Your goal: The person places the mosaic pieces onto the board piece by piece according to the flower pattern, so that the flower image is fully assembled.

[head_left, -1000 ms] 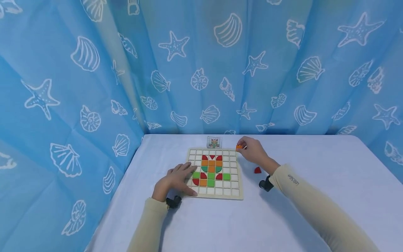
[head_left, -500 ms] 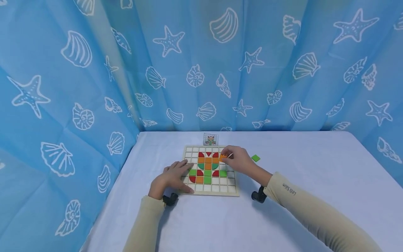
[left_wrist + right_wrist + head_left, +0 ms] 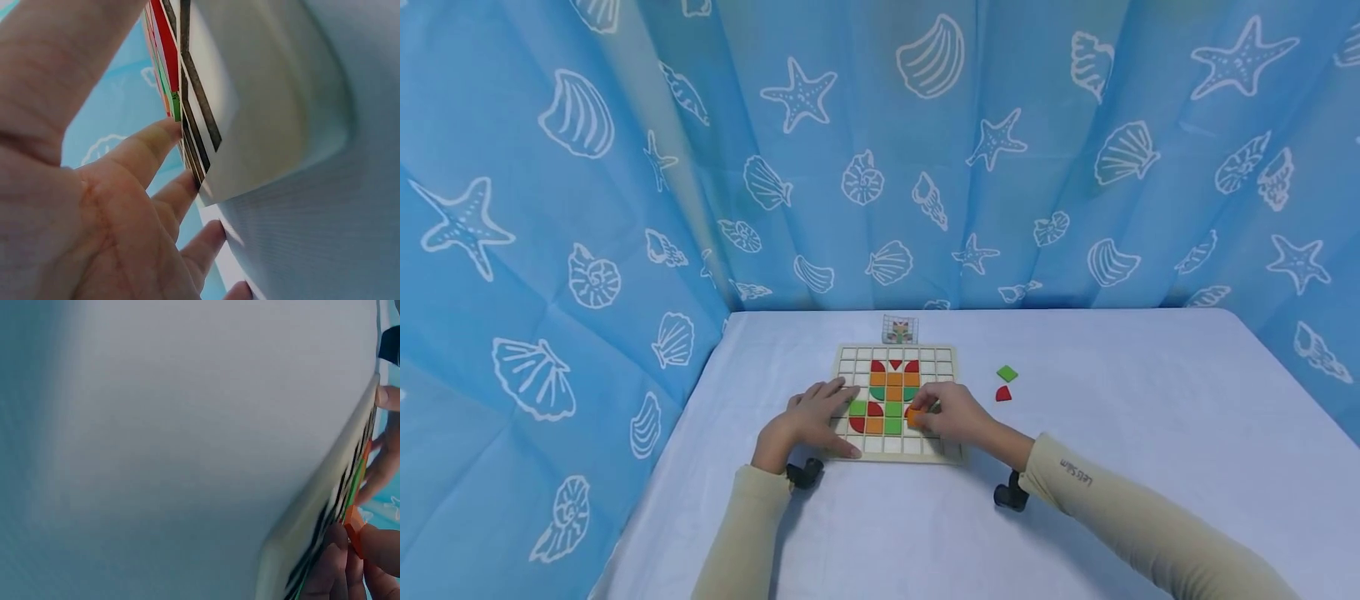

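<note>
A wooden grid board [image 3: 895, 457] lies flat on the white-covered table, with red, orange and green tiles set in its squares in a flower-like pattern. Between thumb and fingers, my right hand [image 3: 957, 412] pinches an orange square tile [image 3: 915, 417] low over the board's lower right part, beside the green stem tiles [image 3: 892, 417]. The right wrist view shows the orange tile [image 3: 354, 528] tilted at the board's surface. My left hand [image 3: 811, 421] rests spread on the board's left side, thumb at the near edge, fingers on the left squares.
Right of the board lie a loose green square tile [image 3: 1007, 373] and a red quarter-round tile [image 3: 1003, 393]. Behind the board stands a small pattern card [image 3: 899, 330]. A blue shell-print curtain [image 3: 850, 233] hangs along the table's back and left.
My right hand has carried the orange tile from the board's upper right corner, left and toward me, to its lower part. The left hand stays on the board. The view has shifted slightly.
</note>
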Demonstrator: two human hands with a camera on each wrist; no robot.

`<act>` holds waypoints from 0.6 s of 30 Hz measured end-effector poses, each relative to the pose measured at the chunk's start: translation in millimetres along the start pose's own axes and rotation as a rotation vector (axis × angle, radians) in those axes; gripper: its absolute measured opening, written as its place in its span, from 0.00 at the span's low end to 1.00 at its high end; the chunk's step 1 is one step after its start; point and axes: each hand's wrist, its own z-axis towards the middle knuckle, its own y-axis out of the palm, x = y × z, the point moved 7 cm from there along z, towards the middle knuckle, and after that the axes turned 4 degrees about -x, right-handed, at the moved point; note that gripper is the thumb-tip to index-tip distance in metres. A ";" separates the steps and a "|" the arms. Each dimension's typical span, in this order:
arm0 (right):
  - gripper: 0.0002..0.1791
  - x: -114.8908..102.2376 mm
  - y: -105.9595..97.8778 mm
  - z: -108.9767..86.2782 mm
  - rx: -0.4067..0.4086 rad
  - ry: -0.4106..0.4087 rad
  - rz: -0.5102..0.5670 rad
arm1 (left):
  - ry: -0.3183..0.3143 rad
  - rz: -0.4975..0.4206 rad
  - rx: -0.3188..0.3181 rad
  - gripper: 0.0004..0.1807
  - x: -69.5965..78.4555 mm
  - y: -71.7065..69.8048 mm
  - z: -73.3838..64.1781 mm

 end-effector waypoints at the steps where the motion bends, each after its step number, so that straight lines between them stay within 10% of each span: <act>1: 0.04 -0.4 1.2 -0.3 -0.002 -0.004 -0.008 | 0.001 0.000 0.003 0.58 0.1 -0.1 0.1; 18: 0.05 -4.4 9.8 0.1 -0.050 -0.022 -0.104 | -0.021 0.003 -0.009 0.59 -3.3 3.4 4.2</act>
